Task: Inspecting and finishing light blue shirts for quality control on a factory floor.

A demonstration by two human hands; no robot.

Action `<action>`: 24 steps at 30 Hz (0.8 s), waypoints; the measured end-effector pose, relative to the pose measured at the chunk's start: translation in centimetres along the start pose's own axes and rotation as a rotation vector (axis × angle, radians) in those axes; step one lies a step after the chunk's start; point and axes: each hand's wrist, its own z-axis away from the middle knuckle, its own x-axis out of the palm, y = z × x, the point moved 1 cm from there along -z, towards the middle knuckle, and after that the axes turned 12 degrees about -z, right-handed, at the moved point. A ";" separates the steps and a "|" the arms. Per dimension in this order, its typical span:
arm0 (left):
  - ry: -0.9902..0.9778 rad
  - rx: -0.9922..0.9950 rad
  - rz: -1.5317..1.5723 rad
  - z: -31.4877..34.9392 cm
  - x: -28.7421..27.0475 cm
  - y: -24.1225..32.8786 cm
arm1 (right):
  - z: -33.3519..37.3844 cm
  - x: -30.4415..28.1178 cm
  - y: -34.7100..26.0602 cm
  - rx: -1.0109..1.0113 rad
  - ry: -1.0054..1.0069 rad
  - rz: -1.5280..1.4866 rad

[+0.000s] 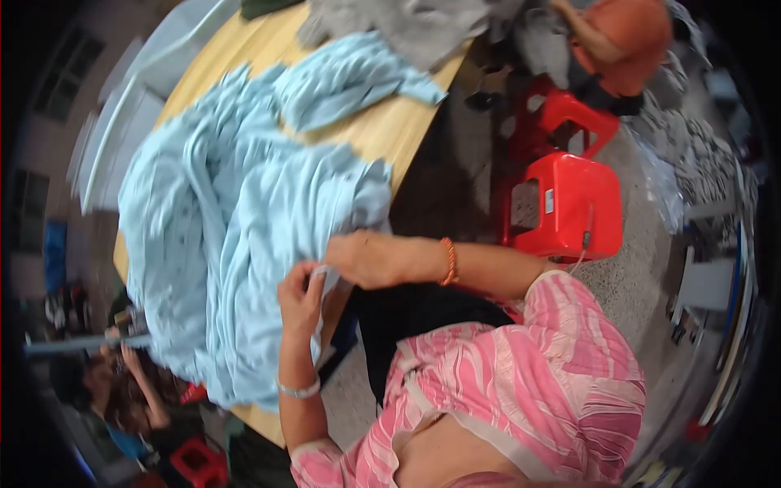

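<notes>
A large heap of light blue knit garments (236, 195) spreads over the wooden table (407, 122). My left hand (301, 299), with a silver bangle at the wrist, pinches a pale edge of the light blue fabric between thumb and finger at the table's near side. Close against it, my right hand (362, 259) is closed on the same cloth; its back faces up, and its fingertips are mostly hidden. An orange bead bracelet (450, 261) circles the right wrist. A separate light blue piece (350, 81) lies bunched farther back.
Grey cloth (399, 28) covers the table's far end. Red plastic stools (582, 199) stand on the floor to the right. Beyond them is a person in orange (630, 41). Another person (122, 390) works at the lower left. Patterned fabric (691, 154) is piled at the far right.
</notes>
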 end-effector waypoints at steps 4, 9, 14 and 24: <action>-0.045 -0.031 0.209 -0.5 0.1 2.0 | -0.2 -0.9 -0.1 0.115 0.038 -0.148; -0.010 -0.048 0.172 0.0 -0.1 1.4 | -0.9 -1.1 -0.4 0.148 0.017 -0.283; 0.035 0.019 0.138 0.8 -0.1 2.5 | -1.3 -2.1 -1.2 0.205 -0.009 -0.365; 0.141 0.174 -0.236 2.0 -2.5 4.4 | -3.2 -2.9 -2.6 0.010 -0.082 0.075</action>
